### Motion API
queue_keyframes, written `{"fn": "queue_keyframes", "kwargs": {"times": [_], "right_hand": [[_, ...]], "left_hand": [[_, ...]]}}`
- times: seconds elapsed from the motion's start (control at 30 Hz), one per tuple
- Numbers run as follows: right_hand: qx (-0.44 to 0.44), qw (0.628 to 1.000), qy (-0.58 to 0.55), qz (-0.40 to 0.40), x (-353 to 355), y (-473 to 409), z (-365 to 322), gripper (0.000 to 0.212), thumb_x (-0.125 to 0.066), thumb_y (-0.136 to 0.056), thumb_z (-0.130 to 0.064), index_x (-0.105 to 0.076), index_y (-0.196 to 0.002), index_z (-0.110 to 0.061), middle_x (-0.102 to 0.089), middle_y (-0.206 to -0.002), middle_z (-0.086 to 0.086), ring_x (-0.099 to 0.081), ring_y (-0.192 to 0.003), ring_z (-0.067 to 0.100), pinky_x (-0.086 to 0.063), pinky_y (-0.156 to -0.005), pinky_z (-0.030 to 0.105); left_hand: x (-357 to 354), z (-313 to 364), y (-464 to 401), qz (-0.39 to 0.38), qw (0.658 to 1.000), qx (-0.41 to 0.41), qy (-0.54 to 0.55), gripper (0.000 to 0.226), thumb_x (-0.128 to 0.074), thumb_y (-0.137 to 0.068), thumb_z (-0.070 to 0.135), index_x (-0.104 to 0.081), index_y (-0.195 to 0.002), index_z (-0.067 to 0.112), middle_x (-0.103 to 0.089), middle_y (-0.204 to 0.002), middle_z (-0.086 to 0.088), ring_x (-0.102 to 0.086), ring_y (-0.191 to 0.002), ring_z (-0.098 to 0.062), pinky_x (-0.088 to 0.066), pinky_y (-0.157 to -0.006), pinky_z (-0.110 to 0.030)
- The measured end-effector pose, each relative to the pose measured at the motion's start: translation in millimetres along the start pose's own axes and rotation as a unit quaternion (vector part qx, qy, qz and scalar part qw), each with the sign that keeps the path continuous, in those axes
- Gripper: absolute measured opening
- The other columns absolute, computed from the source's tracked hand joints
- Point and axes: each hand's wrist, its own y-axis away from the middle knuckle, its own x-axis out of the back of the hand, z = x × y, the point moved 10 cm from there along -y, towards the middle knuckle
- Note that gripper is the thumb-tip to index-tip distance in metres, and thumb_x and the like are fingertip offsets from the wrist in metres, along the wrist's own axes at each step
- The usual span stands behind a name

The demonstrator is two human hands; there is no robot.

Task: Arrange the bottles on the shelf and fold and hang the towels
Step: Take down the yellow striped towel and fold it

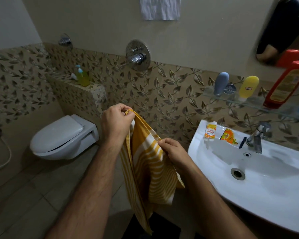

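Note:
A yellow and white striped towel [148,171] hangs in the air between toilet and sink. My left hand [115,124] pinches its top corner, held high. My right hand [173,151] pinches the towel's edge lower and to the right. On the glass shelf [248,102] above the sink stand a grey bottle [221,83], a yellow bottle [248,87] and a tall red and yellow bottle [286,84]. A white towel [160,8] hangs on the wall at the top.
A white sink [274,183] with a tap [256,137] fills the right; two small sachets [219,134] lie on its rim. A closed toilet [62,137] stands at left, with a green soap dispenser [82,76] on the ledge behind. Wall valve [138,55], mirror [283,28].

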Motion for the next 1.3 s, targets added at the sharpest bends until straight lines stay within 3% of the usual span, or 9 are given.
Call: {"fn": "queue_keyframes", "kwargs": {"times": [0.23, 0.37, 0.47, 0.6, 0.87, 1.0, 1.07, 1.13, 1.3], "right_hand": [[0.027, 0.997, 0.033, -0.066, 5, 14, -4, 0.043, -0.056, -0.097, -0.042, -0.066, -0.099, 0.0, -0.064, -0.082, 0.006, -0.06, -0.08, 0.018, -0.048, -0.076, 0.032], [0.054, 0.994, 0.051, -0.075, 12, 17, -12, 0.025, -0.074, -0.084, -0.031, -0.071, -0.097, -0.01, -0.074, -0.09, 0.01, -0.071, -0.086, 0.021, -0.058, -0.078, 0.034], [0.077, 0.983, 0.163, -0.025, 25, 15, -21, 0.007, -0.073, -0.087, -0.028, -0.073, -0.085, -0.02, -0.076, -0.085, 0.002, -0.072, -0.081, 0.016, -0.059, -0.08, 0.039], [0.082, 0.965, 0.248, 0.033, 42, 15, -34, 0.017, -0.076, -0.083, -0.035, -0.069, -0.073, -0.023, -0.07, -0.074, 0.0, -0.065, -0.072, 0.014, -0.052, -0.066, 0.035], [0.064, 0.986, 0.149, -0.048, 38, 23, -32, 0.015, -0.07, -0.089, -0.023, -0.066, -0.076, -0.016, -0.064, -0.066, -0.007, -0.059, -0.064, 0.005, -0.046, -0.058, 0.018], [0.087, 0.991, 0.073, 0.073, 52, 17, -42, 0.017, -0.067, -0.09, -0.013, -0.067, -0.081, 0.001, -0.06, -0.068, 0.005, -0.054, -0.064, 0.013, -0.046, -0.06, 0.025], [0.09, 0.97, 0.166, 0.154, 61, 9, -46, 0.019, -0.067, -0.089, -0.018, -0.067, -0.079, -0.002, -0.061, -0.067, 0.004, -0.054, -0.064, 0.015, -0.046, -0.064, 0.031], [0.09, 0.934, 0.273, 0.21, 67, 5, -53, 0.018, -0.065, -0.088, -0.024, -0.067, -0.075, -0.011, -0.063, -0.065, -0.002, -0.058, -0.066, 0.015, -0.047, -0.065, 0.031], [0.103, 0.905, 0.351, 0.216, 57, 1, -61, 0.016, -0.061, -0.091, -0.026, -0.068, -0.081, -0.017, -0.064, -0.071, -0.006, -0.06, -0.071, 0.013, -0.049, -0.062, 0.028]], "left_hand": [[-3, -4, -5, -0.002, 1.0, 0.011, -0.01, 0.015, -0.062, -0.083, 0.023, -0.073, -0.092, 0.02, -0.066, -0.073, 0.006, -0.057, -0.068, -0.007, -0.036, -0.05, -0.02], [-5, -3, -9, -0.005, 1.0, 0.014, -0.012, 0.014, -0.062, -0.084, 0.023, -0.073, -0.092, 0.02, -0.066, -0.075, 0.007, -0.055, -0.065, -0.003, -0.033, -0.049, -0.017], [-7, -7, -9, -0.009, 0.999, 0.022, -0.022, 0.013, -0.062, -0.084, 0.022, -0.073, -0.092, 0.02, -0.062, -0.072, 0.008, -0.051, -0.061, -0.002, -0.03, -0.048, -0.017], [-8, -14, -8, -0.012, 0.999, 0.019, -0.03, 0.012, -0.063, -0.084, 0.022, -0.073, -0.091, 0.02, -0.059, -0.067, 0.011, -0.05, -0.06, -0.001, -0.029, -0.048, -0.017], [-11, -37, -12, -0.03, 0.999, 0.042, -0.015, 0.01, -0.062, -0.084, 0.02, -0.071, -0.088, 0.021, -0.064, -0.074, 0.006, -0.052, -0.065, -0.002, -0.032, -0.049, -0.021], [-42, -63, -3, -0.106, 0.992, 0.07, -0.003, 0.018, -0.062, -0.086, 0.018, -0.07, -0.101, 0.024, -0.068, -0.083, 0.002, -0.056, -0.067, -0.007, -0.042, -0.053, -0.022], [-66, -83, 10, -0.166, 0.981, 0.1, 0.001, 0.036, -0.062, -0.09, 0.021, -0.059, -0.126, 0.025, -0.068, -0.095, -0.002, -0.057, -0.069, -0.008, -0.045, -0.056, -0.025], [-82, -100, 27, -0.196, 0.972, 0.133, 0.012, 0.053, -0.062, -0.092, 0.024, -0.044, -0.142, 0.026, -0.063, -0.089, 0.0, -0.057, -0.07, -0.01, -0.05, -0.06, -0.029], [-87, -106, 51, -0.169, 0.978, 0.113, 0.042, 0.052, -0.06, -0.093, 0.031, -0.044, -0.143, 0.027, -0.059, -0.074, 0.006, -0.059, -0.074, -0.014, -0.055, -0.075, -0.04]]}}
